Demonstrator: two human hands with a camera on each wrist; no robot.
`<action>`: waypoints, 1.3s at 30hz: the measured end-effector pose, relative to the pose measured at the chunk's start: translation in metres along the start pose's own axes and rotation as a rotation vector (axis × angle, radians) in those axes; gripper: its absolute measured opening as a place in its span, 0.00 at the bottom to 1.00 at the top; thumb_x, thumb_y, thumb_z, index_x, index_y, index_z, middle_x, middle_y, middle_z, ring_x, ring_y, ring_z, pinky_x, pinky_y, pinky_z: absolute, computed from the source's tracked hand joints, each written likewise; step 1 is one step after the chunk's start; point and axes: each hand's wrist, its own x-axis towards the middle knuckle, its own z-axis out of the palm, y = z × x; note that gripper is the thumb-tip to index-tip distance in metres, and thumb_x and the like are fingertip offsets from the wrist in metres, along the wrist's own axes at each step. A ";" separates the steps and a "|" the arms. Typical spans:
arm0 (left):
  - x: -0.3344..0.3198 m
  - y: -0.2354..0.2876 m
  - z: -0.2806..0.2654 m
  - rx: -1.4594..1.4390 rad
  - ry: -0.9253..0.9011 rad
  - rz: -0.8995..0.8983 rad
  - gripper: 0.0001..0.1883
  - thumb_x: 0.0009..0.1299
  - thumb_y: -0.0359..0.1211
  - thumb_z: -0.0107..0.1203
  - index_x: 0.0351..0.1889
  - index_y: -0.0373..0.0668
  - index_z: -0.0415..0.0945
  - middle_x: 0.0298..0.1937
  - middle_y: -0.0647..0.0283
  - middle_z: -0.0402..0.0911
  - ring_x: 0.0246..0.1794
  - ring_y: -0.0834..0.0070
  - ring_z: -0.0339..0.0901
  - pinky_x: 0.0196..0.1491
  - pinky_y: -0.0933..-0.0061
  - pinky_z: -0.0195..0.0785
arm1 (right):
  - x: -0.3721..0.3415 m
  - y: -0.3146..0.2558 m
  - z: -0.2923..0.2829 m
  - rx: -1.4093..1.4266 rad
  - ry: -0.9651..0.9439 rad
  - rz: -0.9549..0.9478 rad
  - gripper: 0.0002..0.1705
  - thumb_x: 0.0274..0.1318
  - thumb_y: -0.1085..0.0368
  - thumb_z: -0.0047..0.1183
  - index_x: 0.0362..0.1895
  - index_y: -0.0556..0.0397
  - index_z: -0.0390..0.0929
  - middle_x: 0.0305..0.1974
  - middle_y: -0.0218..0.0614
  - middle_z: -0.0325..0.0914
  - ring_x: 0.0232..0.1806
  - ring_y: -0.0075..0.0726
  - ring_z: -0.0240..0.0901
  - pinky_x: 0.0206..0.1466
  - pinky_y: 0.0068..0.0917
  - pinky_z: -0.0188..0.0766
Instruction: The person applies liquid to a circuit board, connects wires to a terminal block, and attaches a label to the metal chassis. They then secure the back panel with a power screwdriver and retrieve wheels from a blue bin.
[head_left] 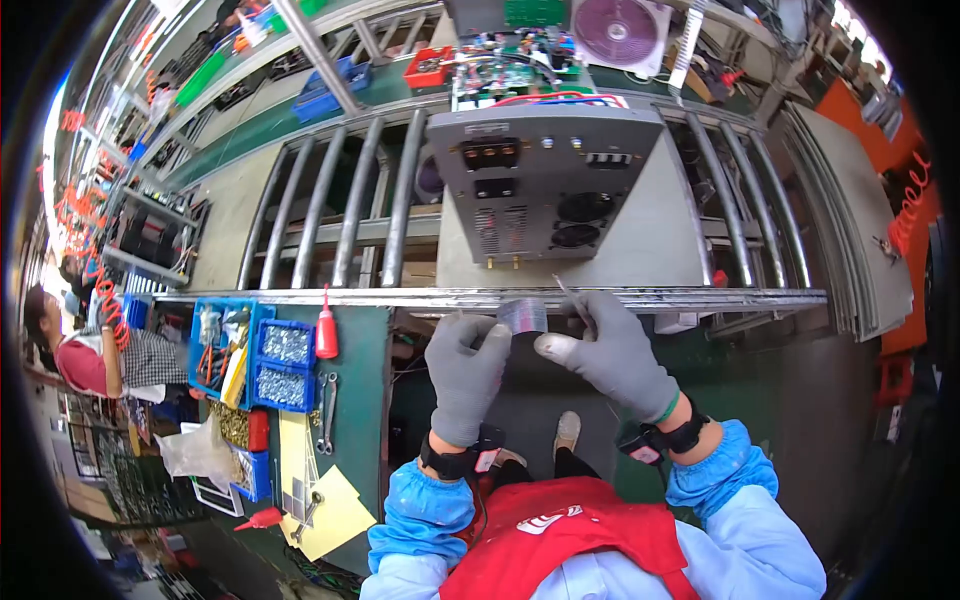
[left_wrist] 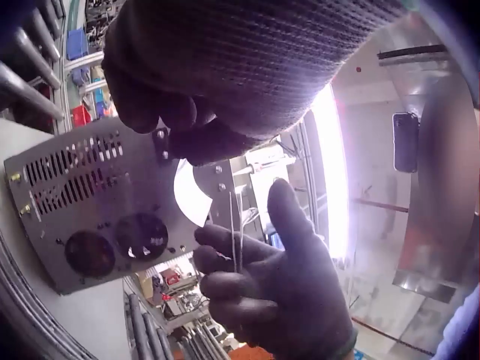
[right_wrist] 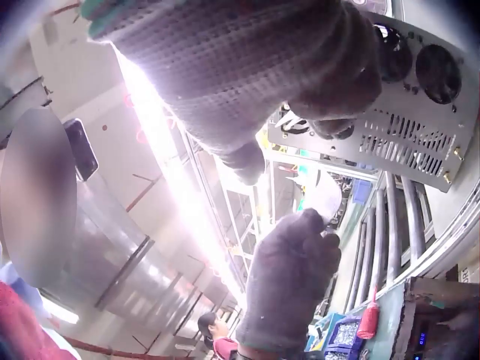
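Observation:
Both hands wear grey gloves. The left hand point(head_left: 467, 378) point(left_wrist: 225, 67) point(right_wrist: 289, 281) pinches a small curved sheet point(head_left: 523, 316) point(left_wrist: 192, 196) point(right_wrist: 324, 196) between thumb and fingers; it looks greyish in the head view and white in the wrist views. To its right, the right hand point(head_left: 617, 358) point(left_wrist: 289, 289) point(right_wrist: 247, 75) grips a thin metal tool like tweezers point(head_left: 571, 298) point(left_wrist: 235, 236), its tip pointing up and away from the body. The sheet lies between the hands, with a small gap to the right thumb. A grey metal cabinet point(head_left: 545, 175) with fans and vents stands just beyond both hands.
Metal rollers point(head_left: 355, 205) flank the cabinet behind a rail point(head_left: 680, 298). At left, a green bench point(head_left: 360, 410) bears blue screw bins point(head_left: 284, 386), a red bottle point(head_left: 326, 332), wrenches point(head_left: 331, 412) and yellow paper point(head_left: 340, 515). Stacked panels point(head_left: 850, 220) stand at right. Another person point(head_left: 85, 360) is at far left.

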 end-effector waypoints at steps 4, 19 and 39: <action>0.000 0.018 0.038 -0.097 -0.085 -0.109 0.06 0.61 0.27 0.62 0.33 0.32 0.82 0.28 0.62 0.77 0.29 0.76 0.74 0.35 0.74 0.67 | 0.011 0.035 -0.021 0.142 0.028 -0.025 0.26 0.52 0.51 0.66 0.43 0.63 0.81 0.34 0.43 0.78 0.36 0.34 0.75 0.41 0.31 0.72; 0.055 0.008 0.101 -0.157 -0.096 0.086 0.08 0.64 0.32 0.64 0.35 0.37 0.82 0.28 0.58 0.76 0.29 0.68 0.75 0.35 0.69 0.68 | 0.061 0.067 -0.064 0.319 0.177 -0.043 0.10 0.59 0.64 0.61 0.36 0.61 0.83 0.24 0.26 0.74 0.27 0.17 0.66 0.30 0.21 0.65; 0.126 -0.021 0.166 -0.090 0.207 0.322 0.08 0.66 0.31 0.64 0.34 0.34 0.82 0.24 0.58 0.81 0.23 0.79 0.73 0.29 0.74 0.67 | 0.157 0.111 -0.042 0.169 0.596 -0.369 0.12 0.53 0.62 0.66 0.33 0.61 0.84 0.21 0.35 0.72 0.21 0.24 0.66 0.26 0.27 0.64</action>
